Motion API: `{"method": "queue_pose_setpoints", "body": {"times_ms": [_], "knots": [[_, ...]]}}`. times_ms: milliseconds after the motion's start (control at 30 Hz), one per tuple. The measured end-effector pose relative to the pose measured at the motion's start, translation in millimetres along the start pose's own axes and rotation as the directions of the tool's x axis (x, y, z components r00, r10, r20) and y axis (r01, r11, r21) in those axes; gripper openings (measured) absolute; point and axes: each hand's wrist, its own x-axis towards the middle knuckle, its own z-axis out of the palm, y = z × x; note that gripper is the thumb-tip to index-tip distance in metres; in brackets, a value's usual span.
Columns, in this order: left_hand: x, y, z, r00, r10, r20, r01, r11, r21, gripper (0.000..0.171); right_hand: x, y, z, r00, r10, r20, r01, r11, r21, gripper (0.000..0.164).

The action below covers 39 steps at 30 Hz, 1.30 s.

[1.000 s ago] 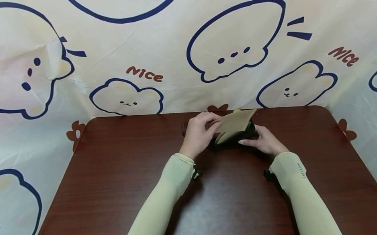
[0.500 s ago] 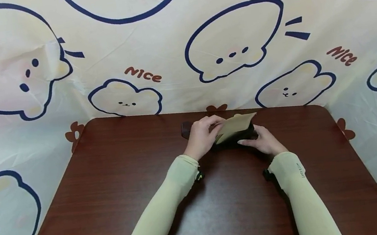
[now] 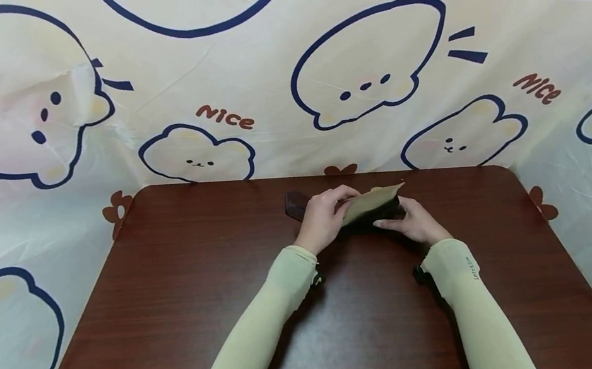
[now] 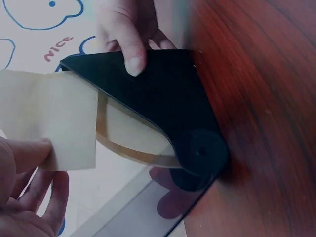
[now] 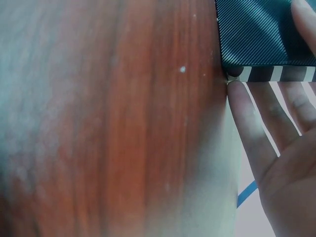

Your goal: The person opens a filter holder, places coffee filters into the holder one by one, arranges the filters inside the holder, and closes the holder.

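Observation:
A black coffee filter holder (image 4: 163, 89) stands near the table's far edge, its clear lid (image 4: 148, 200) swung out to the left. Inside it, brown filter papers (image 4: 133, 131) with a curved edge show in the left wrist view. My left hand (image 3: 323, 215) pinches a brown coffee filter paper (image 4: 54, 116) between thumb and fingers, at the holder's mouth. How far that paper reaches into the holder is hard to tell. My right hand (image 3: 418, 222) grips the holder from the right, thumb on the ribbed face and fingers (image 5: 254, 128) against the striped side.
The dark brown wooden table (image 3: 176, 304) spreads out in front of and beside the holder. A cream curtain (image 3: 257, 75) printed with cartoon faces hangs close behind the table's far edge and along both sides.
My left hand has shifted slightly right and towards me, bringing the filter paper lower against the holder. My right hand keeps its grip, nearly still.

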Motion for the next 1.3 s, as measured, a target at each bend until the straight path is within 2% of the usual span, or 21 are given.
{"method": "queue_pose_setpoints", "body": {"times_ms": [333, 667, 867, 1300], "knots": [[-0.6, 0.0, 1.4, 0.999, 0.023, 0.035, -0.027, 0.992, 0.125, 0.02, 1, 0, 0, 1.0, 0.012, 0.006, -0.012, 1.0, 0.008, 0.067], [-0.6, 0.6, 3.9, 0.997, 0.034, 0.063, -0.046, 0.981, 0.189, 0.023, 1, -1, 1, 1.0, 0.012, -0.002, -0.012, 1.0, 0.002, 0.064], [-1.2, -0.1, 6.7, 0.994, 0.076, 0.084, -0.094, 0.966, 0.241, 0.023, 0, 0, 1, 1.0, 0.02, -0.004, -0.02, 1.0, -0.014, 0.068], [-1.9, -3.3, 11.6, 0.989, 0.104, 0.102, -0.129, 0.949, 0.288, 0.027, 2, 2, 1, 1.0, 0.022, -0.004, -0.022, 1.0, -0.002, 0.068]]}}
